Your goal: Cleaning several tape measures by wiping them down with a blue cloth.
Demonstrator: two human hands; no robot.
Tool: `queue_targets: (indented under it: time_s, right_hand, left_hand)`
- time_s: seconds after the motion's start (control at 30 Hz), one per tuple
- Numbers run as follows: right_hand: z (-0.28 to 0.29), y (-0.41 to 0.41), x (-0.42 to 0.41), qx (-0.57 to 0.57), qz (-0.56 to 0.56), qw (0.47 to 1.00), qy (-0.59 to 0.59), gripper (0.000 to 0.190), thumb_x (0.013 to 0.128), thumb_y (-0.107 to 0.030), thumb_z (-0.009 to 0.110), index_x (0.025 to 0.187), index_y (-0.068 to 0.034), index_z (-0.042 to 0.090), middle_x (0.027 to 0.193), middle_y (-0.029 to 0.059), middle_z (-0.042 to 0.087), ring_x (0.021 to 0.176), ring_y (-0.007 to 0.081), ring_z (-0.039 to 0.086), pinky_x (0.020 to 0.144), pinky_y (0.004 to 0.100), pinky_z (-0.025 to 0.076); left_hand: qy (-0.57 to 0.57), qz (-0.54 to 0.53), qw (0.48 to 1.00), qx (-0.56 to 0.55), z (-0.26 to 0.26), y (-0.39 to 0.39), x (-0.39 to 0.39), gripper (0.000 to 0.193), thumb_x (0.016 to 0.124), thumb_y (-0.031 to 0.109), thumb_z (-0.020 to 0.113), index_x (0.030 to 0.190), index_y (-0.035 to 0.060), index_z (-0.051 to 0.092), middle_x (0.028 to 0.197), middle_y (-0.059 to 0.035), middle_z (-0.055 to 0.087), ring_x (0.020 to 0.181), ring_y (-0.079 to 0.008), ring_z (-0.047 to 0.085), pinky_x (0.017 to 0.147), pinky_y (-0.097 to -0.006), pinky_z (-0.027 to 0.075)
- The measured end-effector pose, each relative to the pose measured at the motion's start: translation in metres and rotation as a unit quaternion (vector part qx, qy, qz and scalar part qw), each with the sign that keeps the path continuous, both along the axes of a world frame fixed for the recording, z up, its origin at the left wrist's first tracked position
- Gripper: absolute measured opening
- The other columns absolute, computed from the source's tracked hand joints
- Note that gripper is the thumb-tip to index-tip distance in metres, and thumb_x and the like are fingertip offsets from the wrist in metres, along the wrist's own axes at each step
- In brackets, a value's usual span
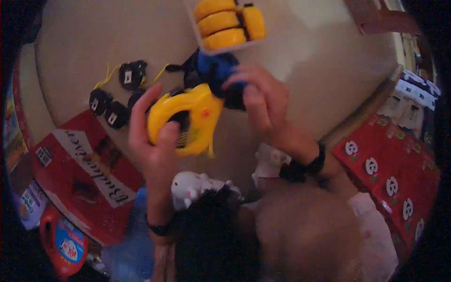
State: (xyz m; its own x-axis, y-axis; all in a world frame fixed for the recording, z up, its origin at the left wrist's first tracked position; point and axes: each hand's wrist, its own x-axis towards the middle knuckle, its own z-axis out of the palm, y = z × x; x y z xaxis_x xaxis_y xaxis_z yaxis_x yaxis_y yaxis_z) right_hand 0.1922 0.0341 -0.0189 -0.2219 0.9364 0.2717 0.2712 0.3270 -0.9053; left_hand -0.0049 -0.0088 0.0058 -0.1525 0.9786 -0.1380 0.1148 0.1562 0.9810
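A yellow tape-measure-like case (206,114) with a dark round opening is gripped in my left hand (151,130), the thumb lying over the opening. A short yellow strip hangs from its lower edge. My right hand (266,98) is beside a blue and black piece (218,68), its fingers bent together. Blur hides whether they hold it or only touch it. To the left lie several black round pieces (132,75) with pale labels, one with a yellow cord (107,77). Ahead, a clear plastic container (234,48) holds several yellow round cases (222,23).
A red Budweiser carton (88,162) stands at the left and a red patterned box (391,176) at the right. A white toy-like figure (186,187) sits close to my body. A red bottle (63,243) is at the lower left. The brown table (310,77) has a curved-looking right edge.
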Motion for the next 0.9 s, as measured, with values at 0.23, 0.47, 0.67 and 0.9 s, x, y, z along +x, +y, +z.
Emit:
queue_targets:
  time_s: [0.23, 0.47, 0.67, 0.9]
  right_hand:
    - [-0.013, -0.029, 0.043, -0.171, 0.155, 0.935, -0.270, 0.037, 0.080, -0.014, 0.057, 0.115, -0.004, 0.049, 0.101, 0.0175, 0.057, 0.090, 0.0331, 0.056, 0.078, 0.0376, 0.046]
    - [0.035, -0.006, 0.026, -0.279, 0.106, 0.954, -0.042, 0.058, 0.080, -0.022, 0.062, 0.129, -0.005, 0.036, 0.121, 0.0158, 0.045, 0.110, 0.0253, 0.047, 0.085, 0.0337, 0.044]
    - [0.042, 0.014, 0.005, -0.424, -0.027, 0.887, 0.181, 0.074, 0.069, -0.019, 0.076, 0.128, -0.006, 0.033, 0.109, 0.0089, 0.054, 0.099, 0.0190, 0.054, 0.078, 0.0304, 0.048]
    - [0.046, 0.055, 0.071, -0.356, -0.116, 0.924, 0.074, 0.045, 0.074, -0.022, 0.066, 0.112, -0.004, 0.051, 0.098, 0.0076, 0.060, 0.087, 0.0175, 0.059, 0.077, 0.0305, 0.049]
  left_hand:
    - [0.027, 0.066, 0.997, 0.007, -0.009, 0.020, 0.000, 0.040, 0.076, 0.001, 0.050, 0.115, -0.0019, 0.048, 0.107, -0.0094, 0.054, 0.098, -0.0160, 0.053, 0.088, -0.0288, 0.042]
    - [0.016, 0.023, 0.999, -0.035, 0.006, 0.028, 0.034, 0.055, 0.074, 0.006, 0.065, 0.124, 0.0023, 0.041, 0.114, -0.0134, 0.051, 0.104, -0.0211, 0.053, 0.087, -0.0320, 0.044]
    - [0.149, -0.175, 0.961, 0.156, 0.014, 0.029, 0.068, 0.067, 0.070, 0.007, 0.066, 0.129, 0.0038, 0.035, 0.127, -0.0218, 0.041, 0.114, -0.0354, 0.046, 0.096, -0.0390, 0.038]
    - [0.000, -0.118, 0.985, 0.122, -0.003, 0.042, 0.056, 0.057, 0.073, 0.001, 0.056, 0.127, 0.0041, 0.037, 0.128, -0.0152, 0.041, 0.120, -0.0257, 0.040, 0.099, -0.0375, 0.034]
